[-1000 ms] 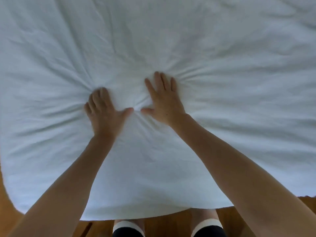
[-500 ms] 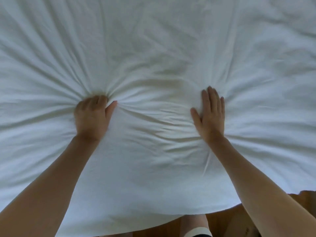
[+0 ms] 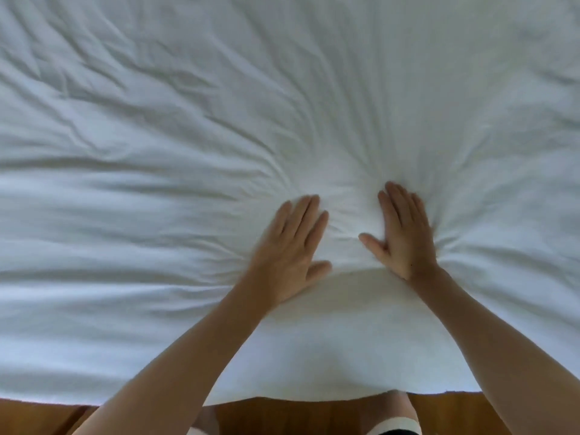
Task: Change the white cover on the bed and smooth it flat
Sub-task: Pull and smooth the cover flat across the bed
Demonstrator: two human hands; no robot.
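The white cover (image 3: 157, 183) fills almost the whole head view, spread over the bed with creases fanning out from my hands. My left hand (image 3: 288, 249) lies flat on it with straight fingers, pressing down near the bed's front edge. My right hand (image 3: 405, 233) presses flat beside it, a hand's width to the right, thumb pointing left. Fabric bunches into small folds at the right hand's outer side. The cover's hem (image 3: 314, 394) hangs over the near edge of the bed.
A wooden floor (image 3: 282, 416) shows in a strip below the hem. My legs and the top of a white sock (image 3: 398, 423) stand there, close against the bed.
Both hands have come back together from wide apart, and my left hand has gone from curled fingers to flat. The view has shifted so the hands sit right of centre.
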